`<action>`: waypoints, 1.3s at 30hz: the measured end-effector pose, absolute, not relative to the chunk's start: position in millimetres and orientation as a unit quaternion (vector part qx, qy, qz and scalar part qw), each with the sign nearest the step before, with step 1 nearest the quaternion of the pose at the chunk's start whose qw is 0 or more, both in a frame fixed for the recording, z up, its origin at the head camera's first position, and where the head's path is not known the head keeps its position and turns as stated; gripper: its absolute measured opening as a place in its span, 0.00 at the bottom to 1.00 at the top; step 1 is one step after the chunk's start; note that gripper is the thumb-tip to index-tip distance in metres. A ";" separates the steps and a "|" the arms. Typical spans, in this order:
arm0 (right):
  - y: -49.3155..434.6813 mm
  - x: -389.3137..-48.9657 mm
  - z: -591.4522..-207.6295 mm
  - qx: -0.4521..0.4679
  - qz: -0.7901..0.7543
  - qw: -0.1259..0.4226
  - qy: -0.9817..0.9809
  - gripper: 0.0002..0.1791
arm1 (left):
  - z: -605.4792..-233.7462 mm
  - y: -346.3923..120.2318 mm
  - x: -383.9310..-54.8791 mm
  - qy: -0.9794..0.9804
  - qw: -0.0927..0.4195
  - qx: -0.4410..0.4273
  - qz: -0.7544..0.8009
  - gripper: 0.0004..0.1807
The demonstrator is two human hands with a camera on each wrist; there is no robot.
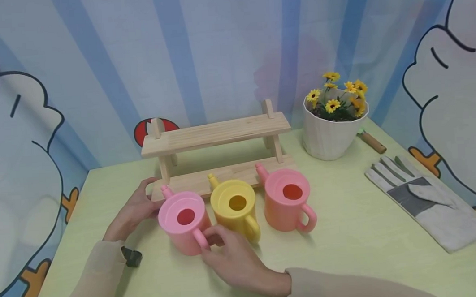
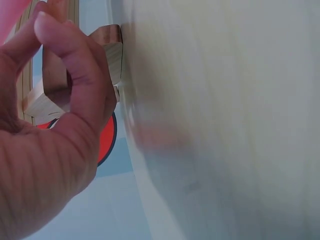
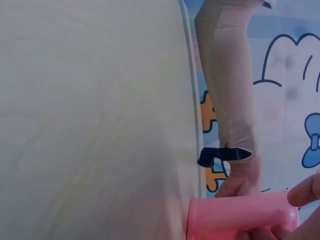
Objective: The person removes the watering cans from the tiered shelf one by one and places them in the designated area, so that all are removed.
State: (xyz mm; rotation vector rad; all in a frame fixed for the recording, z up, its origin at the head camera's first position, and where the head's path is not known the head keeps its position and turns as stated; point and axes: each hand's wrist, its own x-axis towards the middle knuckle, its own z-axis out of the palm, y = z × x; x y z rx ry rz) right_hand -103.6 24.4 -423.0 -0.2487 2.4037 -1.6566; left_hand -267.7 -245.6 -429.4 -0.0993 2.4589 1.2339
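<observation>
Three toy watering cans stand in a row: a pink watering can (image 1: pixel 178 234) at left, a yellow watering can (image 1: pixel 227 223) in the middle and a coral-pink watering can (image 1: pixel 279 216) at right. My right hand (image 1: pixel 235 258) pinches the pink can's handle; the can's side (image 3: pixel 235 212) shows at the bottom of the right wrist view. Behind the cans is a two-tier wooden plant stand (image 1: pixel 217 134). At its lower left end, my left hand (image 1: pixel 136 207) grips the wood, fingers curled round it in the left wrist view, partly hidden by the pink can in the head view.
A white flowerpot (image 1: pixel 326 137) with yellow flowers (image 1: pixel 332 105) stands right of the stand. Beside it lies a wooden-handled garden tool (image 1: pixel 373 142), its head partly hidden. Grey-and-white gardening gloves (image 1: pixel 422 199) lie at the table's right. A blue striped curtain (image 1: pixel 224 46) hangs behind.
</observation>
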 end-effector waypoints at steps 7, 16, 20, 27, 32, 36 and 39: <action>34.1 -95.0 -419.6 -0.113 -0.547 0.076 0.826 0.15 | -429.6 -251.1 -269.1 0.872 0.193 -0.034 0.447 0.59; 55.0 -87.1 -411.0 -0.139 -0.549 0.067 0.821 0.18 | -427.1 -259.5 -262.6 0.892 0.173 -0.042 0.416 0.57; 64.1 -84.3 -405.4 -0.148 -0.544 0.052 0.824 0.17 | -423.3 -263.5 -257.8 0.895 0.168 -0.045 0.411 0.54; 82.1 -79.1 -394.2 -0.164 -0.533 -0.001 0.830 0.15 | -418.2 -271.2 -249.9 0.900 0.151 -0.054 0.405 0.60; 97.7 -77.0 -384.7 -0.193 -0.511 -0.075 0.834 0.16 | -412.7 -274.9 -243.5 0.908 0.116 -0.067 0.397 0.62; 112.6 -77.7 -374.8 -0.189 -0.501 -0.119 0.836 0.17 | -407.0 -276.9 -238.7 0.915 0.085 -0.066 0.388 0.61; 126.6 -81.2 -366.4 -0.170 -0.496 -0.140 0.840 0.17 | -403.5 -275.9 -236.4 0.923 0.063 -0.061 0.375 0.59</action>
